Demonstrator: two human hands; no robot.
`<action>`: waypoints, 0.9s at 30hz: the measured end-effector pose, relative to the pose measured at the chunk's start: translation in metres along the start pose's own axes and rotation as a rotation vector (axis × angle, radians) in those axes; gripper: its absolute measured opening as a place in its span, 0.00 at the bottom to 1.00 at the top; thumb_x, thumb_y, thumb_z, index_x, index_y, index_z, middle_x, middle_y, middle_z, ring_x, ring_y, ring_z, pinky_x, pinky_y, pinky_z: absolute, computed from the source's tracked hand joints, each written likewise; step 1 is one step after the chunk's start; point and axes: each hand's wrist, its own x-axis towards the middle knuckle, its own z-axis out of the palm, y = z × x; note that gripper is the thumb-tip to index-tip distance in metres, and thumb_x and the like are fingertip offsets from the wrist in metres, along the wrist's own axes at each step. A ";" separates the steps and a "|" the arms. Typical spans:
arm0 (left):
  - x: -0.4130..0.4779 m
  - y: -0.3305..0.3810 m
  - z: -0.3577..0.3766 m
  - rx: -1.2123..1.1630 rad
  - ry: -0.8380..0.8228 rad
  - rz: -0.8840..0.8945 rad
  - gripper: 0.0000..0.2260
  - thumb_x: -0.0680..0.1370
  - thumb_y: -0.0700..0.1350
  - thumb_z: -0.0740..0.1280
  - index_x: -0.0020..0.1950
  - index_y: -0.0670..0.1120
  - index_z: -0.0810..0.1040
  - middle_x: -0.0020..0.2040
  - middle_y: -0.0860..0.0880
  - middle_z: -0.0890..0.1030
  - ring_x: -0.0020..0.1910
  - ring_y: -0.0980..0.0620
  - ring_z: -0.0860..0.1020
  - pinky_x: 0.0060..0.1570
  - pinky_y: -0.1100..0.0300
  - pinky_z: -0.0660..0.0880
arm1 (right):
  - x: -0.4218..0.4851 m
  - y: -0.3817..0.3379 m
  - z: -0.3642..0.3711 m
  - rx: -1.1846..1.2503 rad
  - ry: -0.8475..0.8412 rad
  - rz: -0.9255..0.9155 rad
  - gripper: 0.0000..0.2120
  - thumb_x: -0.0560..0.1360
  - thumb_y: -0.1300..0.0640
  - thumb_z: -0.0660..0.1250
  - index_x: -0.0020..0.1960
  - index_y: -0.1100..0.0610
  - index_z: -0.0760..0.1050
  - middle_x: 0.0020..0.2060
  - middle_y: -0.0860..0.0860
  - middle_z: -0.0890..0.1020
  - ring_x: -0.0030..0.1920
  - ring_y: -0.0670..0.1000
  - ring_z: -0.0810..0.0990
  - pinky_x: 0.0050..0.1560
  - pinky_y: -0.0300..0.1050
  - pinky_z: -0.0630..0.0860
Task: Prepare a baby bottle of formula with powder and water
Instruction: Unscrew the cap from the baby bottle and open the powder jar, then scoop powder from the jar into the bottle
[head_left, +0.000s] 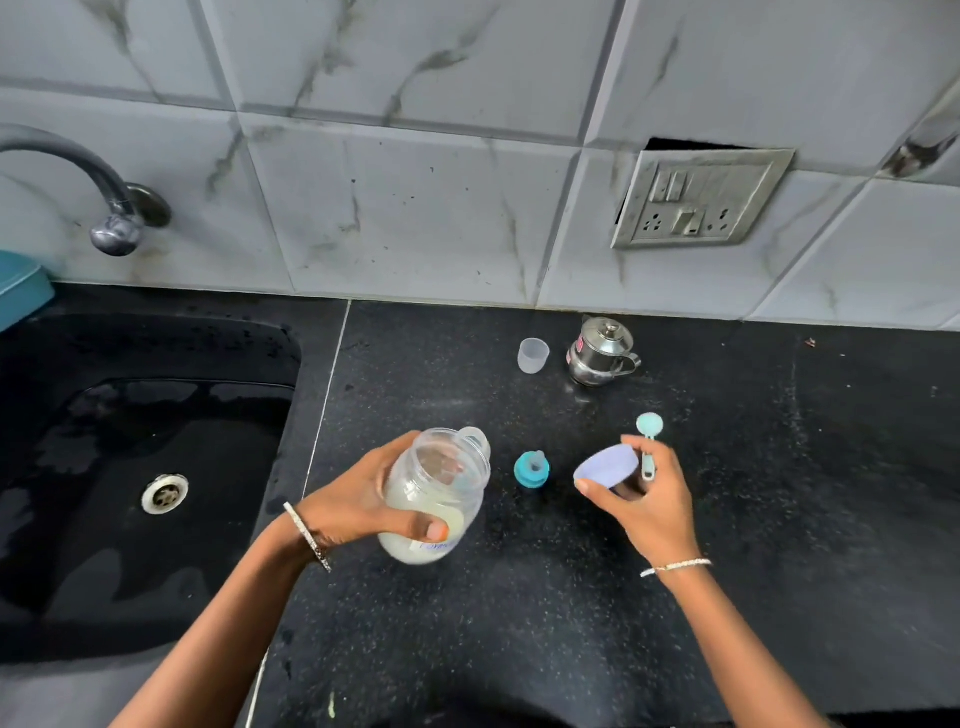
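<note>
Head view showed a black speckled tabletop (519, 597) under a marble-tiled wall. The left hand (358, 499) held the baby bottle (436, 493) near the middle of the tabletop, its grip curled round the clear body with the thumb pressed on the near side. The bottle was uncapped and tilted, mouth pointing far and right, with milky white liquid in its lower part; whether its base touched the tabletop could not be told. The right hand (644, 499) was to the right, its grip pinching a round lilac cap (607, 466) between thumb and fingers. Between the hands a teal teat ring (532, 469) stood on the tabletop. A teal scoop (649, 441) lay just beyond the right hand, its handle partly hidden by the fingers. Farther off, by the wall, a small clear cup (533, 355) stood just left of a lidded steel pot (601, 352). A black sink (156, 441) lay to the left, with a tap (104, 208) above it.
</note>
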 end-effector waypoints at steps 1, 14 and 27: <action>0.001 -0.002 0.000 -0.003 0.016 0.010 0.39 0.62 0.50 0.84 0.70 0.48 0.73 0.64 0.43 0.81 0.64 0.42 0.80 0.66 0.43 0.76 | -0.003 0.015 0.000 0.005 0.009 0.041 0.34 0.61 0.60 0.86 0.61 0.48 0.75 0.60 0.42 0.74 0.63 0.52 0.79 0.60 0.56 0.82; 0.006 0.005 0.011 0.073 0.110 0.139 0.39 0.62 0.42 0.84 0.70 0.45 0.72 0.64 0.47 0.80 0.64 0.46 0.79 0.62 0.55 0.76 | -0.020 0.056 -0.012 -0.521 -0.072 0.080 0.33 0.66 0.49 0.82 0.67 0.54 0.76 0.65 0.53 0.79 0.70 0.58 0.73 0.77 0.60 0.62; -0.003 0.013 0.020 0.399 0.264 0.219 0.43 0.58 0.47 0.88 0.69 0.51 0.71 0.64 0.58 0.79 0.62 0.54 0.80 0.61 0.55 0.78 | -0.043 -0.142 0.010 -0.240 -0.270 -0.424 0.03 0.77 0.58 0.73 0.50 0.55 0.79 0.39 0.43 0.87 0.35 0.44 0.85 0.38 0.43 0.82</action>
